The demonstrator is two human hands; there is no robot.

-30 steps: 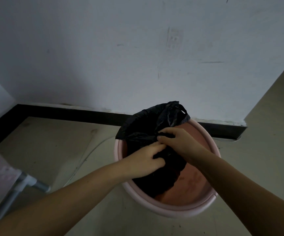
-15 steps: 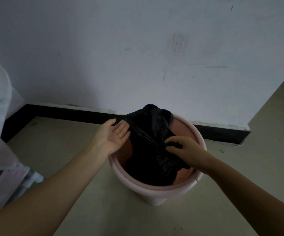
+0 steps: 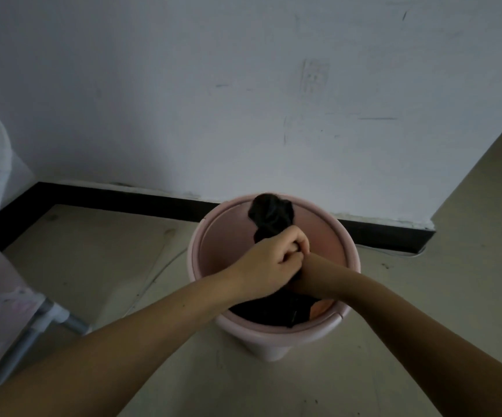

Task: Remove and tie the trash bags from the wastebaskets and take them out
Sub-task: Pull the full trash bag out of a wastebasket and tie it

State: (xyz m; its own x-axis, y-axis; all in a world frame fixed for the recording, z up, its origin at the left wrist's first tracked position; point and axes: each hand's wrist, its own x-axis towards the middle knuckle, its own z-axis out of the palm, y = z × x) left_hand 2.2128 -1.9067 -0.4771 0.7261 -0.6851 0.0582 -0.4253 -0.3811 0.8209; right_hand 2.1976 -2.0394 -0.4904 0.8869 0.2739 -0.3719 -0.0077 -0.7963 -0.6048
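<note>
I see my left hand (image 3: 269,260) closed in a fist around the gathered neck of the black trash bag (image 3: 270,216), just above the middle of the pink wastebasket (image 3: 195,254). My right hand (image 3: 296,284) is mostly hidden behind the left one; only the wrist and a part of the palm show, pressed against the bag below the left fist, so I cannot tell how its fingers lie. The loose top of the bag stands up beyond my left fingers, and the body of the bag is down inside the wastebasket, at its near side. The wastebasket stands on the floor close to the wall (image 3: 243,100) and its black baseboard (image 3: 123,197).

In my judgement, the neck is gathered but no knot is visible yet. If I pull up now with only this grip, the thin plastic could slip through the fist or tear, and the contents could fall back. The light wastebasket could also lift or tip together with the bag, because nothing holds it down. A thin cable (image 3: 159,269) lies on the floor beside it and could catch a foot.

I find no brand, label or readable writing anywhere; the wall carries only faint scuff marks.
</note>
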